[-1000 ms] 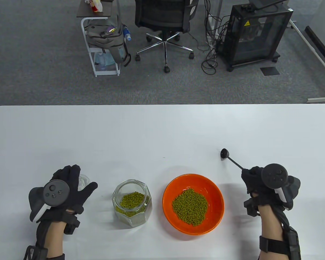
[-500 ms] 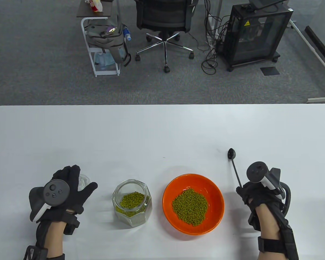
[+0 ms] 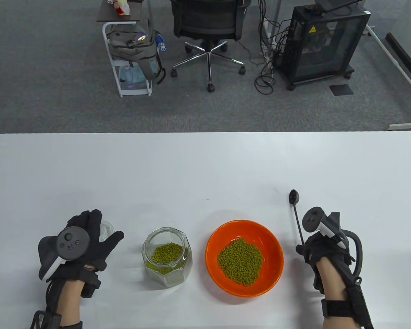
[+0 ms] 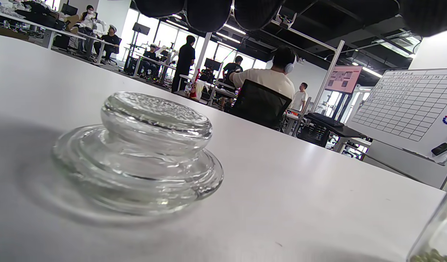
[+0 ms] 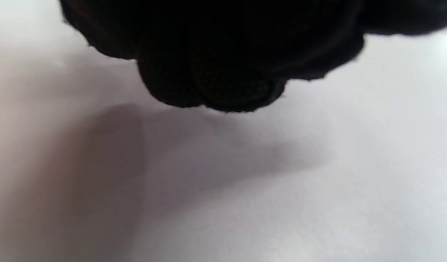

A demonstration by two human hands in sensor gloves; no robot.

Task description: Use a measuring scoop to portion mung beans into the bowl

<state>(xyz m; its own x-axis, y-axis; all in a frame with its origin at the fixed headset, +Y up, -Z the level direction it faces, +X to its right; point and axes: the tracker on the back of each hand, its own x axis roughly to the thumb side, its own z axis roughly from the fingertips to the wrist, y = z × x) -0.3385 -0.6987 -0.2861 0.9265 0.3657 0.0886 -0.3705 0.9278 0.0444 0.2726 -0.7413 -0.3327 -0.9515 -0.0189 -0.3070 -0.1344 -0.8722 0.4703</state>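
Scoop (image 3: 296,216) handle end gripped in right hand (image 3: 316,248), bowl-end pointing away.

In the table view the left hand (image 3: 85,240) covers most of the glass lid (image 3: 106,229), only a sliver showing at its right; the right hand (image 3: 320,252) hides the near end of the scoop (image 3: 296,216), and its bowl is too small to read; the right wrist view is blurred, its top filled by dark fingers (image 5: 208,54); the jar (image 4: 436,236) is cut off at the lower right of the left wrist view.
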